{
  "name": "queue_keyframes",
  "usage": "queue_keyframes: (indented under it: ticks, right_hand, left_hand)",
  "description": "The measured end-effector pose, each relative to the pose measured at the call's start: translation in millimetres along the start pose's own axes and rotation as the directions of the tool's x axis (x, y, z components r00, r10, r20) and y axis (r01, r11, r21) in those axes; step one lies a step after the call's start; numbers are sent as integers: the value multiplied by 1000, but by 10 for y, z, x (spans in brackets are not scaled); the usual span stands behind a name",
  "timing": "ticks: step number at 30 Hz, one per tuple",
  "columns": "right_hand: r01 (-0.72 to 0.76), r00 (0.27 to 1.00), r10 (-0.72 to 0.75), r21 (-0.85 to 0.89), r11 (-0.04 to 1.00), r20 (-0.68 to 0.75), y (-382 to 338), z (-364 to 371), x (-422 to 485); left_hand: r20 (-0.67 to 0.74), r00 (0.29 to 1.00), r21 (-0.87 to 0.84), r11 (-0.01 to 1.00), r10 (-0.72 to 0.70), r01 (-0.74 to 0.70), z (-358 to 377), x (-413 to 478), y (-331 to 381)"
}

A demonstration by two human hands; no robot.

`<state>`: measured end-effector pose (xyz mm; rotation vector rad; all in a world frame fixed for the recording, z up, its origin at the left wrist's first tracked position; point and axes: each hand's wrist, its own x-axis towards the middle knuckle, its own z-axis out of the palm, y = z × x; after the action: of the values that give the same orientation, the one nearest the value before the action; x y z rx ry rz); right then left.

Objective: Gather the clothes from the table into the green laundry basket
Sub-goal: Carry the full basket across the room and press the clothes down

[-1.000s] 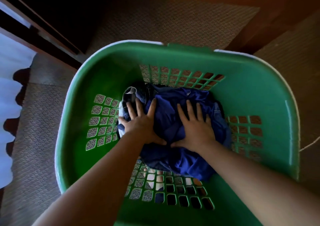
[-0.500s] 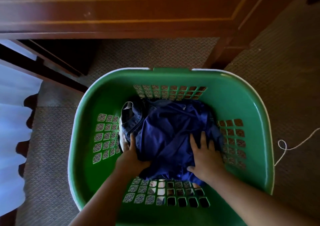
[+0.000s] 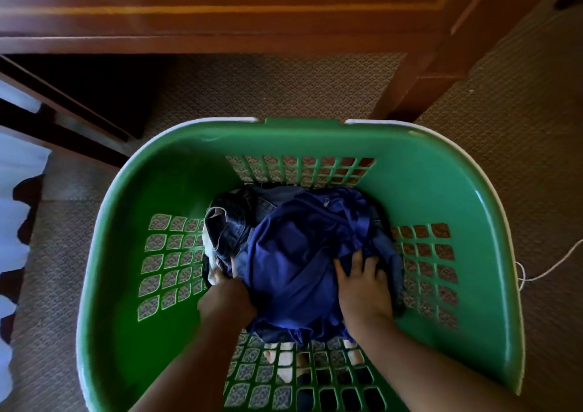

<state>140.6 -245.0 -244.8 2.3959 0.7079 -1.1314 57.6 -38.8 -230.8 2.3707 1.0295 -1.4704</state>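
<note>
The green laundry basket stands on the carpet below me. A pile of clothes lies in its bottom: a bright blue garment on top and dark denim jeans at the left. My left hand rests against the pile's near left side, fingertips pushed into the folds by the jeans. On the blue garment's right side my right hand lies flat with fingers spread. Neither hand lifts any cloth.
A dark wooden table spans the top, with its leg just beyond the basket's far right corner. A white cord lies on the carpet to the right. A pale curtain hangs at the left edge.
Both hands have slid from the middle of the pile back toward me, to its near edges. My view has pulled back, showing more of the table.
</note>
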Motion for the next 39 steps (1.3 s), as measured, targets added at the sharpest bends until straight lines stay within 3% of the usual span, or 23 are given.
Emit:
queue_keyframes:
  ticks: [3,6,8,9,12,14,16,19,31,39]
  right_hand:
    - [7,999,-8,22,1000,50,28,-136,-57]
    - [6,979,-22,83,997,202,86,-445,-118]
    - [6,968,-37,123,992,248,136,-738,-157]
    - [9,979,-39,146,989,202,162,-895,-183]
    - [38,989,-4,226,973,-148,191,-1202,-152]
    - [105,981,-64,227,968,-185,138,-1224,-12]
    - [149,988,-137,189,971,-74,73,-1111,142]
    - [158,986,-163,145,977,21,-20,-835,318]
    - [71,997,-70,62,996,-17,-206,-672,721]
    - [79,996,-80,16,997,38,-176,-842,810]
  left_hand:
    - [43,999,52,998,27,-29,-105,-16,-23]
    - [163,983,-57,996,81,-72,-325,-53,-50]
    - [111,990,-126,990,85,-71,-484,-97,-72]
    - [54,996,-143,988,72,-64,-562,-124,-79]
    - [-231,967,-332,925,108,-183,-735,-264,-12]
    - [-373,904,-338,877,208,-341,-786,-271,60]
    - [-340,897,-251,892,283,-377,-721,-181,91]
    - [-254,938,-197,937,235,-288,-546,45,81]
    - [-146,975,-160,968,169,-192,-584,535,311]
    - [-69,982,-178,967,175,-184,-721,628,382]
